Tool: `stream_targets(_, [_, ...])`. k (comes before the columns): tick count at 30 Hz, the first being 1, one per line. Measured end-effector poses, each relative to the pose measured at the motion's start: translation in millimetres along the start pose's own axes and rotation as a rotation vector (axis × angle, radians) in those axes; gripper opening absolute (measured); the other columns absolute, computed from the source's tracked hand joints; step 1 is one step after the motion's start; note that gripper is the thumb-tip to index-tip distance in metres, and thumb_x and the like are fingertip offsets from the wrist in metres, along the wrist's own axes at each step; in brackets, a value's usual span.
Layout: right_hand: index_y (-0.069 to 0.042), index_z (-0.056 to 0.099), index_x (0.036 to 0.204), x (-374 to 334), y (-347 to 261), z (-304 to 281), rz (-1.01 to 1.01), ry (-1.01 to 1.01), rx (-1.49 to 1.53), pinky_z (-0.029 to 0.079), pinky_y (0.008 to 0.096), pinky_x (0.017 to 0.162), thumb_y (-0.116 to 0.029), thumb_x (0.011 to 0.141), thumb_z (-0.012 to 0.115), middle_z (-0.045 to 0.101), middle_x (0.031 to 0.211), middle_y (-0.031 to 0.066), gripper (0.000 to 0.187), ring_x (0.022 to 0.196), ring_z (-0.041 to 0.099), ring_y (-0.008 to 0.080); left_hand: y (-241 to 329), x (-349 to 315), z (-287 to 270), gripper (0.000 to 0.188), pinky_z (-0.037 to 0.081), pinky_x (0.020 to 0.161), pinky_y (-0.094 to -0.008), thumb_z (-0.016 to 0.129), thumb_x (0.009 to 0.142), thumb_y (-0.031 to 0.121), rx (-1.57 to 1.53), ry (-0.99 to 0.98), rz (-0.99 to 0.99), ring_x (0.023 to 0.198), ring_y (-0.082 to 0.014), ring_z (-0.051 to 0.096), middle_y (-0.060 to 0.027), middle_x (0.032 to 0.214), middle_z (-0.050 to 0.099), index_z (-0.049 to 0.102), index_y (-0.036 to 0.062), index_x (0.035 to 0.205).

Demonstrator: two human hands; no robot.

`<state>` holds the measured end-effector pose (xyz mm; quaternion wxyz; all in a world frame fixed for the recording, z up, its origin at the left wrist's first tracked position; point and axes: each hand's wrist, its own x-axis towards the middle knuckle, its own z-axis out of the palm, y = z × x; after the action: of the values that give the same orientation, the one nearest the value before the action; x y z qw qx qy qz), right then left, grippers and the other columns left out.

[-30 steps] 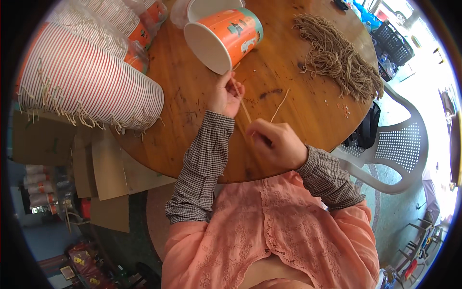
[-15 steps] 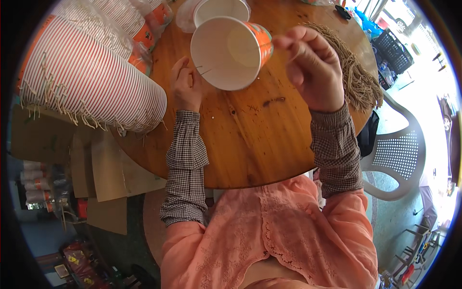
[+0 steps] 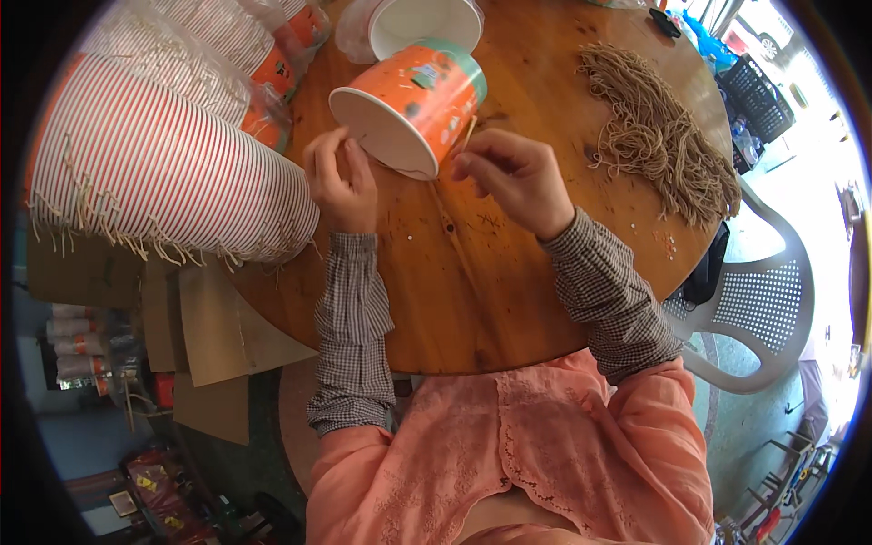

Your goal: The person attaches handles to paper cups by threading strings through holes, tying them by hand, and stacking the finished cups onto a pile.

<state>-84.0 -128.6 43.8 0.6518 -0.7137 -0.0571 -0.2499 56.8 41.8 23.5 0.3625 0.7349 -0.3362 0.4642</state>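
An orange paper bucket (image 3: 420,91) with a teal base lies tilted over the table, its white mouth toward me and down to the left. A thin cord shows inside its rim. My left hand (image 3: 343,186) is at the rim's left side, fingers curled and closed; what they pinch there is hidden. On the right, my right hand (image 3: 518,177) pinches a tan cord (image 3: 470,130) that stands out from the bucket's side. A loose bundle of the same tan cord (image 3: 658,136) lies to the right of that hand.
A long nested stack of paper buckets (image 3: 173,163), with cord ends hanging from the rims, lies at the left. Behind it are plastic-wrapped stacks (image 3: 263,68). Another white bucket (image 3: 425,25) lies at the far side of the round wooden table (image 3: 472,300). A grey chair (image 3: 763,300) stands right.
The bucket has turned so its orange side now shows and its mouth points lower left. My right hand has come down and left to its side. My left hand stays by the rim.
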Motion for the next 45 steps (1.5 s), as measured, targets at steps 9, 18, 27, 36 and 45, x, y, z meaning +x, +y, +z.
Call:
stream_targets(9, [-0.007, 0.068, 0.098, -1, 8, 5, -0.268, -0.07, -0.427, 0.053, 0.035, 0.063, -0.012, 0.085, 0.064, 0.067, 0.081, 0.0102, 0.014, 0.072, 0.065, 0.0272, 61, -13, -14, 0.025, 0.043, 0.065, -0.0223, 0.055, 0.097, 0.019, -0.821, -0.524, -0.469, 0.069, -0.0095, 0.053, -0.0025, 0.076, 0.058, 0.068, -0.002, 0.097])
stream_targets(18, [-0.007, 0.067, 0.089, -1, 16, -2, -0.148, -0.061, -0.54, 0.052, 0.0383, 0.063, -0.015, 0.085, 0.06, 0.067, 0.081, 0.0103, 0.011, 0.072, 0.065, 0.0292, 47, -14, -13, 0.062, 0.04, 0.053, -0.0221, 0.035, 0.102, 0.048, -0.896, -0.523, -1.001, 0.057, -0.009, 0.049, -0.0033, 0.07, 0.057, 0.067, -0.0033, 0.088])
stream_targets(27, [-0.005, 0.067, 0.088, 3, 15, -6, -0.08, 0.083, -0.52, 0.052, 0.0384, 0.063, -0.017, 0.085, 0.063, 0.067, 0.081, 0.0122, 0.013, 0.071, 0.065, 0.0302, 53, -20, -7, 0.071, 0.038, 0.052, -0.0209, 0.031, 0.099, 0.059, -1.003, -0.835, -1.205, 0.056, -0.0086, 0.05, -0.0044, 0.072, 0.062, 0.067, 0.0005, 0.081])
stream_targets(36, [-0.006, 0.067, 0.09, 3, 24, -10, -0.043, 0.084, -0.551, 0.051, 0.0394, 0.064, -0.018, 0.085, 0.063, 0.067, 0.079, 0.0129, 0.014, 0.071, 0.064, 0.0317, 54, -24, -10, 0.038, 0.038, 0.052, -0.0202, 0.059, 0.095, 0.035, -1.068, -0.792, -1.006, 0.058, -0.0049, 0.047, -0.0008, 0.071, 0.061, 0.066, 0.0003, 0.083])
stream_targets(45, [-0.006, 0.061, 0.106, 6, -2, -18, 0.496, -0.279, 0.014, 0.046, 0.0215, 0.05, -0.021, 0.092, 0.054, 0.062, 0.078, 0.0003, 0.022, 0.061, 0.058, 0.0063, 50, -23, -13, 0.033, 0.041, 0.054, -0.0212, 0.059, 0.096, 0.029, -0.884, -0.885, -0.685, 0.059, -0.0037, 0.049, 0.0004, 0.067, 0.061, 0.067, -0.001, 0.086])
